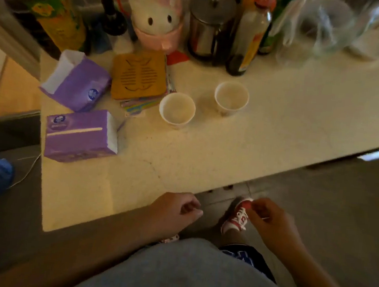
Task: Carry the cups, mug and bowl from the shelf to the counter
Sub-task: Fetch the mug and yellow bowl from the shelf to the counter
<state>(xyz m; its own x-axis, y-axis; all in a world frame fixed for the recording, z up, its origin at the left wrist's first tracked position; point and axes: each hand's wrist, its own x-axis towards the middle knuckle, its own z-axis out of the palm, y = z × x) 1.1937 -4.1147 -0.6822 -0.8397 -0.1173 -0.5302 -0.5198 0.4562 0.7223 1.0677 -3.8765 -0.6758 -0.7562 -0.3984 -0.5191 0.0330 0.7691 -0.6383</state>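
Note:
Two white paper cups stand upright and empty on the pale counter (206, 149): one cup (177, 110) near the middle, the other cup (231, 98) a little farther back and to the right. My left hand (177, 208) hovers over the counter's front edge, fingers loosely curled, holding nothing. My right hand (269, 222) hangs just off the counter's front edge above the floor, fingers also curled and empty. Both hands are well in front of the cups. No mug, bowl or shelf is in view.
Two purple tissue packs (81, 132) (78, 82) lie at the counter's left. Behind the cups are an orange trivet on coloured mats (139, 76), a cat-shaped jar (158, 18), a steel French press (208, 23), bottles (248, 37) and a plastic bag (324, 26). A red shoe (237, 216) shows below.

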